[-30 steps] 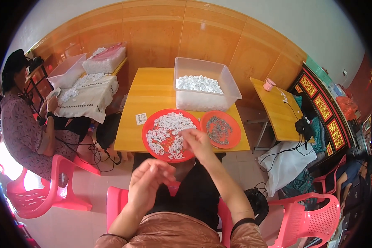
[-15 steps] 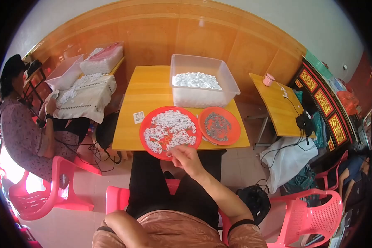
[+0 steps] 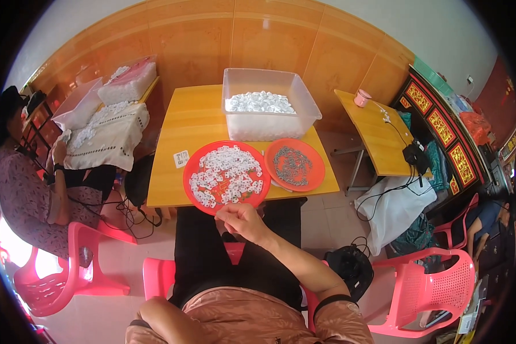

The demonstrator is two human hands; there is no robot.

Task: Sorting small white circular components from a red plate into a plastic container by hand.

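Observation:
Just off the near rim of a round red tray [image 3: 194,192], my right hand [image 3: 242,222] is held with its thumb and fingers pressed together. Whatever may be in the pinch is too small to make out. Many small white plastic pieces [image 3: 226,163] with holes lie spread over the tray. To its right, a shallower orange-red dish [image 3: 316,182] carries a heap of small grey metal parts [image 3: 292,166]. My left arm [image 3: 169,321] is bent at the lower edge, and its hand does not show.
A clear plastic bin [image 3: 269,129] of white pieces stands on the yellow table [image 3: 198,109], beside a small white card [image 3: 181,159]. A person [image 3: 28,172] sits at the left by a cloth-covered table. Pink chairs [image 3: 418,292], cables and bags surround me.
My right hand has drawn slightly back toward me, from over the tray's near rim to just off it. The whole view has shifted a little.

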